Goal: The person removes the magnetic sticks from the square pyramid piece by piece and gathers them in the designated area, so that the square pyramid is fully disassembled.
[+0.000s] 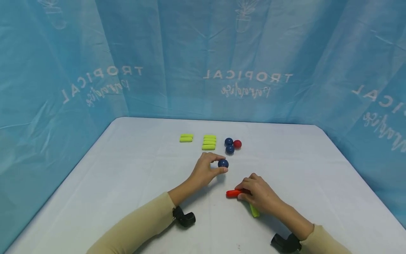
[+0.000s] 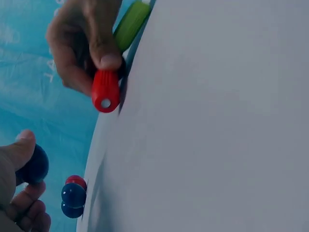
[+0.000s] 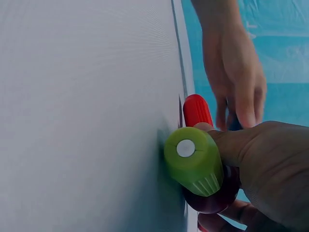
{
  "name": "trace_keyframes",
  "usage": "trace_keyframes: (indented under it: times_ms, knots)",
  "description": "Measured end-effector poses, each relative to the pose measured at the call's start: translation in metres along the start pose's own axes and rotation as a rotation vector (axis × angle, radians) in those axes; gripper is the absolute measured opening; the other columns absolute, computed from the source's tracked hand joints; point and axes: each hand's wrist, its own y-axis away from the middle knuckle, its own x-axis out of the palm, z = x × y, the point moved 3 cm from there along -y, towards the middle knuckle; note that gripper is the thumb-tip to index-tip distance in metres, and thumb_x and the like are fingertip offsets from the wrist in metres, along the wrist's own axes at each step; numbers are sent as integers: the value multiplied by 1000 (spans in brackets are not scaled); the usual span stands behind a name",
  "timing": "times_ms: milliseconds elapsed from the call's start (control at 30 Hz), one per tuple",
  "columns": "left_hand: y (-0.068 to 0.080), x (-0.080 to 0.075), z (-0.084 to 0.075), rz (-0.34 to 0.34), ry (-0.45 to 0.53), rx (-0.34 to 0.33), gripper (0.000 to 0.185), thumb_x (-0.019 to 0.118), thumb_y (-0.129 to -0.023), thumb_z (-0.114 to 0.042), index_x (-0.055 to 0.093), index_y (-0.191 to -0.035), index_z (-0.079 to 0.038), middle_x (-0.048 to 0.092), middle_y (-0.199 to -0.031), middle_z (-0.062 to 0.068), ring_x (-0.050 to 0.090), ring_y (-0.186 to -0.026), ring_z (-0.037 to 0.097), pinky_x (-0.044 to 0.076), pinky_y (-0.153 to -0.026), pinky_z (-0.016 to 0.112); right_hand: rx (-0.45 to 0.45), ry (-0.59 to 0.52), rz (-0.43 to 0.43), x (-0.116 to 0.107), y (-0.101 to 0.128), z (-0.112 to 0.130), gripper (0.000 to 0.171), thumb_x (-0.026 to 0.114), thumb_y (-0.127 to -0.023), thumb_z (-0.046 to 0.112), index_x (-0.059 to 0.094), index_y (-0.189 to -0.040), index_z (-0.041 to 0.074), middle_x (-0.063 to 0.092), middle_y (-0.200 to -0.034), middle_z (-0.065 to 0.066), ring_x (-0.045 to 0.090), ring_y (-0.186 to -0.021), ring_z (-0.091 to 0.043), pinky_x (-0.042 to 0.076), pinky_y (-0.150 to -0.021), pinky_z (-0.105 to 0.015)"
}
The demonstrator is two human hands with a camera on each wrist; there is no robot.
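Observation:
Between thumb and forefinger, my left hand (image 1: pixel 204 170) pinches a dark blue ball (image 1: pixel 223 163) over the middle of the table. To its right, my right hand (image 1: pixel 260 194) grips a short red ribbed stick (image 1: pixel 233 193) close over the tabletop. In the left wrist view the red stick (image 2: pixel 105 92) shows a pale round dot on its end. A yellow-green stick (image 1: pixel 254 210) of like shape sticks out below the right hand. In the right wrist view, a dark reddish ball (image 3: pixel 215 198) sits behind the green stick (image 3: pixel 193 159), partly hidden by it and the hand.
Farther back are two dark blue balls (image 1: pixel 229 149) and a red ball (image 1: pixel 237 144) in a cluster. Left of them several yellow-green sticks (image 1: pixel 209 142) lie in a row, with two more green sticks (image 1: pixel 186 138) beyond. Blue curtains (image 1: pixel 203 53) surround the white table (image 1: pixel 127 158).

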Motion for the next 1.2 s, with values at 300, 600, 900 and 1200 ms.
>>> trace_keyframes:
  times_ms: [300,600,900,1200]
  knots:
    - [-66,32,-8,-53,-153,94,44,71,-82,-38,62,-121,-20,62,-122,-1,46,-113,15,41,-97,34,-17,-13,-26,2,3,0,19,72,-81,31,71,-98,23,66,-89,13,45,-84,-5,41,-74,-27]
    - [-94,44,-8,-43,-418,150,44,69,-83,-43,63,-120,-20,61,-118,-1,43,-112,17,33,-93,35,-53,11,-56,-1,3,-2,19,73,-81,32,71,-98,22,66,-89,13,46,-84,-6,42,-74,-27]
    - [-100,49,-2,-15,-446,149,40,69,-84,-40,63,-120,-22,60,-121,-1,42,-111,17,33,-92,35,-36,32,-45,0,2,-1,24,74,-79,32,71,-100,22,66,-93,10,46,-86,-8,41,-75,-28]
    - [-101,51,-2,-21,-446,148,40,69,-84,-39,62,-120,-23,59,-123,0,42,-113,18,33,-93,35,101,182,-74,-12,12,1,48,80,-70,41,68,-110,19,66,-103,3,45,-88,-13,40,-77,-33]
